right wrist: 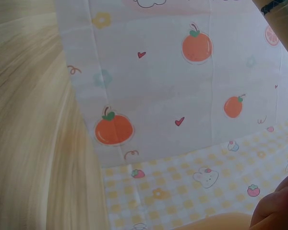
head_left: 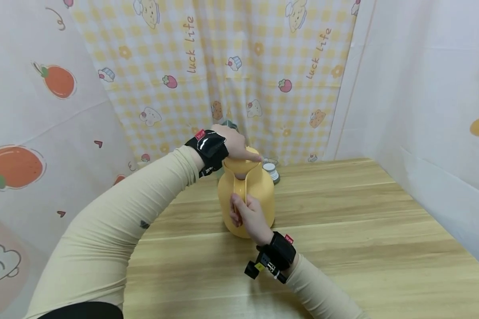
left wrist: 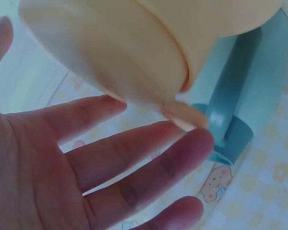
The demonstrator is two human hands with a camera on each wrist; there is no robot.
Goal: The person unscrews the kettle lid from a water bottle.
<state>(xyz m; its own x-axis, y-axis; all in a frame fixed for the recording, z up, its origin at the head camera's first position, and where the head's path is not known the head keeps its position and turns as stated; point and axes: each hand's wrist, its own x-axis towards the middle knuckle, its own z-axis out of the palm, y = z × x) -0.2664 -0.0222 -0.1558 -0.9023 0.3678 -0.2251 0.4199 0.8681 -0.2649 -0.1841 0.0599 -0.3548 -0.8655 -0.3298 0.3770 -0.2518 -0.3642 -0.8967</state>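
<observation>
A yellow jug [head_left: 265, 199] stands upright on the wooden table, its handle toward me. My right hand [head_left: 251, 217] grips that handle, thumb along its upper part. Over the jug's mouth reaches my left hand [head_left: 233, 141], one finger stretched across the rim. In the left wrist view the left hand [left wrist: 101, 167] has its fingers spread, with fingertips right at a small tab [left wrist: 185, 114] on the jug's top. Only a thumb [right wrist: 276, 208] and a sliver of the jug [right wrist: 221, 223] show in the right wrist view.
Behind the yellow jug is a teal jug [left wrist: 235, 76] with a handle, mostly hidden in the head view. A small white object on a dark base [head_left: 270, 170] stands at the yellow jug's right. Printed curtains [head_left: 231, 88] hang at the back and sides of the table [head_left: 343, 230].
</observation>
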